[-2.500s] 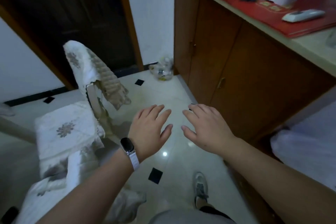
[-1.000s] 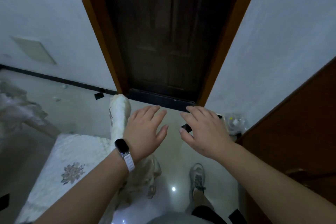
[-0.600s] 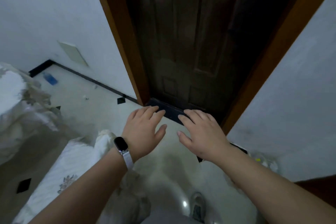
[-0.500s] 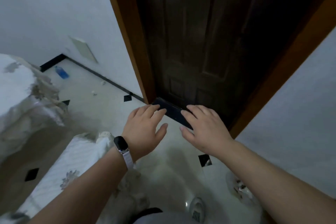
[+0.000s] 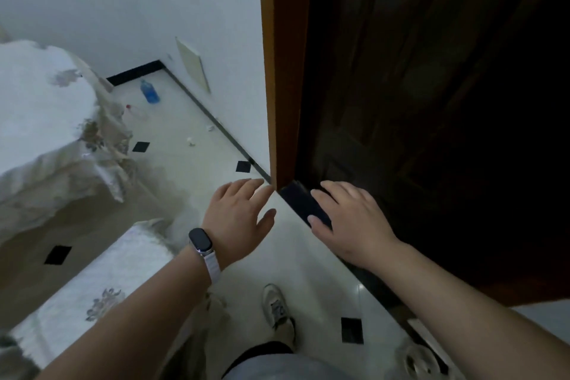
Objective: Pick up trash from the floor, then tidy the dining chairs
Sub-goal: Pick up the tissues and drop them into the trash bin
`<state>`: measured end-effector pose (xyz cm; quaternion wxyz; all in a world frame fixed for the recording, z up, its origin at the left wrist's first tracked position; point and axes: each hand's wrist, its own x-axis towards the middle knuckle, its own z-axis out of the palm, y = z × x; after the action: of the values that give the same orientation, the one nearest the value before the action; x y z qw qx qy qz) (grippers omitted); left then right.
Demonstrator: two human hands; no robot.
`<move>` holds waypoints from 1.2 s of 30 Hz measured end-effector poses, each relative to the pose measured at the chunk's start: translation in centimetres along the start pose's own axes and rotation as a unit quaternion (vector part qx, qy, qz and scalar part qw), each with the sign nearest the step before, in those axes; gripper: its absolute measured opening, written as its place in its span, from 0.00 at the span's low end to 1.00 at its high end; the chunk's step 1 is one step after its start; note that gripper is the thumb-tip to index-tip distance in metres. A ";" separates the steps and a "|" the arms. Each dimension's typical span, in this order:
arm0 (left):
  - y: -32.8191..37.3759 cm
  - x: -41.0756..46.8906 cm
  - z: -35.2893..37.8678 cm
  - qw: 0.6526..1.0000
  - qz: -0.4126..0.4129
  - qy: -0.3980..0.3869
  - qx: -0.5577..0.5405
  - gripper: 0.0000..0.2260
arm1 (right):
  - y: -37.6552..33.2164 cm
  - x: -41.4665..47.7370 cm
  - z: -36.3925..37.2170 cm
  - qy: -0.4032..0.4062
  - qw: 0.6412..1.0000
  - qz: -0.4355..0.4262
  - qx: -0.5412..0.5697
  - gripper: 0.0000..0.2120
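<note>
Nothing of the task looks done yet. Both hands are empty: the left hand (image 5: 237, 213), with a fitness band (image 5: 200, 241) on its wrist, and the right hand (image 5: 348, 222) hover palm down over the tiled floor (image 5: 191, 176), fingers loosely spread and gripping nothing.

The trash lies well ahead, toward the far corner along the wall. Four pieces can be counted there. One is a blue bottle (image 5: 149, 95) near the baseboard. One is a clear bottle with a red cap (image 5: 135, 111) just beside the draped cloth. Two are small white scraps (image 5: 191, 141), the second scrap (image 5: 210, 128) lying closer to the wall. A fifth possible piece, a crumpled clear bag (image 5: 416, 358), sits at the person's right by the dark wooden door (image 5: 431, 102).

One chair with a white floral cover (image 5: 101, 281) shows at lower left, beside a larger cloth-draped piece (image 5: 40, 120), probably the table. Judging from this, all the picking up and the chair tidying remain.
</note>
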<state>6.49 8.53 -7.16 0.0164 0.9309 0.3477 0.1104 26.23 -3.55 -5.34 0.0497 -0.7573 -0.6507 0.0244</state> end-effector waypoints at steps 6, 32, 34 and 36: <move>-8.0 8.8 1.3 0.999 -0.044 0.023 -0.014 0.18 | 0.1 12.4 -1.3 -0.015 0.998 -0.045 -0.035 0.29; -36.0 27.1 3.5 0.960 -0.268 0.078 0.009 0.19 | -9.3 58.1 4.8 -0.026 0.958 -0.285 0.000 0.28; -38.5 30.0 3.1 0.962 -0.262 0.075 0.032 0.20 | -9.3 61.7 4.9 -0.023 0.958 -0.285 0.009 0.28; -41.1 32.6 2.8 0.960 -0.267 0.062 0.053 0.20 | -9.2 65.4 5.2 -0.021 0.955 -0.295 0.009 0.28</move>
<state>4.58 61.02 -7.95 -0.0255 0.7953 0.5892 0.1407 26.55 62.63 -7.75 0.0478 -0.5301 -0.8460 0.0303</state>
